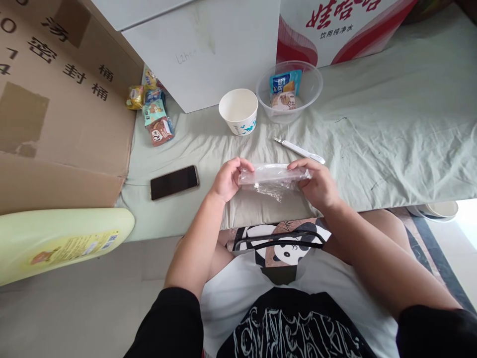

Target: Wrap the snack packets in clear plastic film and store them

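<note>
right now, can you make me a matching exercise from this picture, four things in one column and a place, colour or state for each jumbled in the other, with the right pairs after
Column one
1. clear plastic wrapper
2. phone
3. paper cup
4. see-through bowl

Column two
A. white, with blue print
B. has snack packets inside
C. between the left hand and right hand
D. lying flat, with a dark screen

Right pairs: 1-C, 2-D, 3-A, 4-B
</note>
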{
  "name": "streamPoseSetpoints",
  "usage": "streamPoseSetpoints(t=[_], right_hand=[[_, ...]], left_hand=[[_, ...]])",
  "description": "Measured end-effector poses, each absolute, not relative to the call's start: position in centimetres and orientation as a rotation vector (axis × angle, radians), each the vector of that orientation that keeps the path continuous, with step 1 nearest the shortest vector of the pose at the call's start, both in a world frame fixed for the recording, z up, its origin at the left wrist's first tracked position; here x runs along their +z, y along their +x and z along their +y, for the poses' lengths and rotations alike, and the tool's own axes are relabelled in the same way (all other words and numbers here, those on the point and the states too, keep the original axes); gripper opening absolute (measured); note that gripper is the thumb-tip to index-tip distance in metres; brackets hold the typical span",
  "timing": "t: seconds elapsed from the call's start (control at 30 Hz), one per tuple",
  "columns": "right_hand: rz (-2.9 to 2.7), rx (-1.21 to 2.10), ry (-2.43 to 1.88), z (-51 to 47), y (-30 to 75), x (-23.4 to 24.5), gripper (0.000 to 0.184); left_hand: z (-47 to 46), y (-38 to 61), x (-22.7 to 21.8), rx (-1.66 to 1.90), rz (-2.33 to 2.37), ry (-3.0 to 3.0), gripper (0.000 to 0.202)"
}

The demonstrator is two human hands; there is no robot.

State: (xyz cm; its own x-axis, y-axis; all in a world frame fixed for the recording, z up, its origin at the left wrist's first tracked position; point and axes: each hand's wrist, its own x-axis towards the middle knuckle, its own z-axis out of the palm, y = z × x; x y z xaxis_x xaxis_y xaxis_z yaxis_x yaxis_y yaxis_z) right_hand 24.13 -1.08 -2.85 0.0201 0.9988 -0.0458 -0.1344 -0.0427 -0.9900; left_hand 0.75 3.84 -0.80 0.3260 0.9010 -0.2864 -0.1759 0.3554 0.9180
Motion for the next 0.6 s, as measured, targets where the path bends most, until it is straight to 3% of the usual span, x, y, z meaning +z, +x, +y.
streamPoseSetpoints(t=[0.13,0.27,0.33,0.47,0.6], right_hand=[[-1.169,1.202,-1.159,-1.2,24.5,-3.5,0.054],[-1.106,0.893,-1.240,-0.9,25.0,-4.0,0.040],[-1.068,1.040,-1.154,-0.7,25.2,-3.8,0.034],[-1.274,1.682,-0.946,-0.9,25.0,-2.5,0.057],[-1.648,1.808,-1.060,-1.5,24.4,-1.6,0.035]], left_hand=[[3.9,0.5,-1.2,0.864,1.032,1.029,0.033],[3.7,0.6,-1.1,0.851,0.994,1.034,0.045],[3.4,0.6,-0.8,0.781,0.940,1.048,0.048],[3.3,0.9,-0.7,0.667,0.852,1.138,0.054],[4.0,1.1,-1.7,0.864,1.059,1.265,0.055]])
